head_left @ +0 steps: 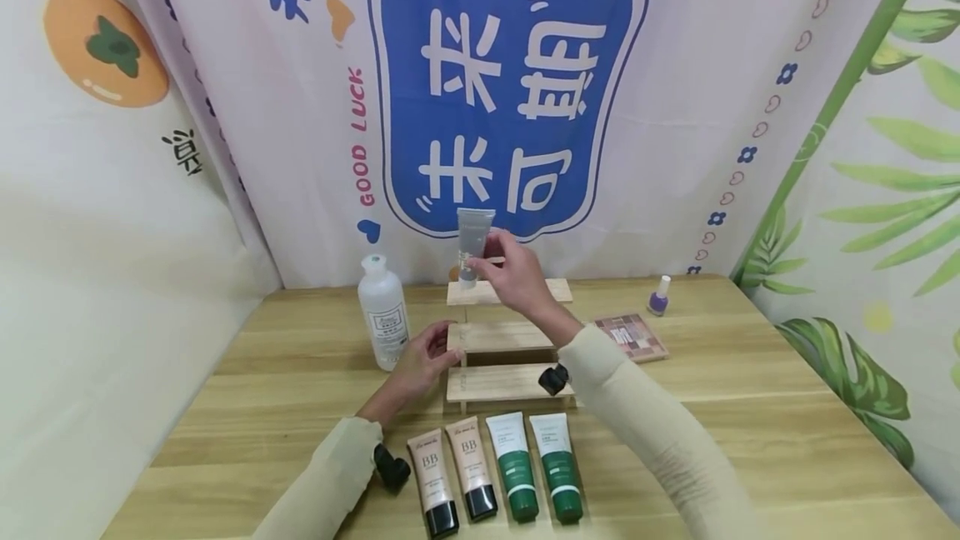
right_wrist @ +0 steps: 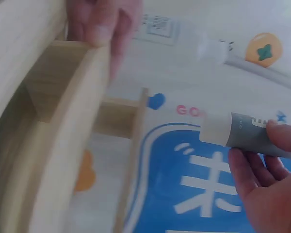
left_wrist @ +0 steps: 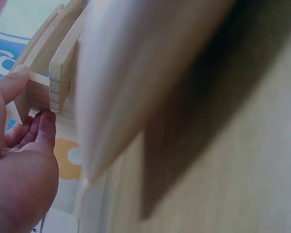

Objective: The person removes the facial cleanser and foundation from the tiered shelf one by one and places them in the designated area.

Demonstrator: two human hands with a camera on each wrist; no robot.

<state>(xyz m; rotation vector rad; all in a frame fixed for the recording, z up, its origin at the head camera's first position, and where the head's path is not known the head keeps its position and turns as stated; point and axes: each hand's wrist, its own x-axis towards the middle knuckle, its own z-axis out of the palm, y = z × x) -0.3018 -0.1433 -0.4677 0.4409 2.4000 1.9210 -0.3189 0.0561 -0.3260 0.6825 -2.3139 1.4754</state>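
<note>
Upright in my right hand (head_left: 517,273) is a grey squeeze tube (head_left: 474,238), cap down, pinched between thumb and fingers above the left part of the rack's top tier. The right wrist view shows the grey tube's white cap (right_wrist: 215,128) clear of the wood. My left hand (head_left: 423,361) grips the left end of the middle tier of a three-tier wooden rack (head_left: 502,338). In the left wrist view, the thumb of the left hand (left_wrist: 24,170) lies on one side of the board and the fingers on the other.
A white bottle (head_left: 384,315) stands left of the rack. Two BB cream tubes (head_left: 433,473) and two green-and-white tubes (head_left: 513,465) lie in front. At the right are an eyeshadow palette (head_left: 633,337) and a purple nail polish bottle (head_left: 658,297). A printed curtain (head_left: 300,148) hangs behind.
</note>
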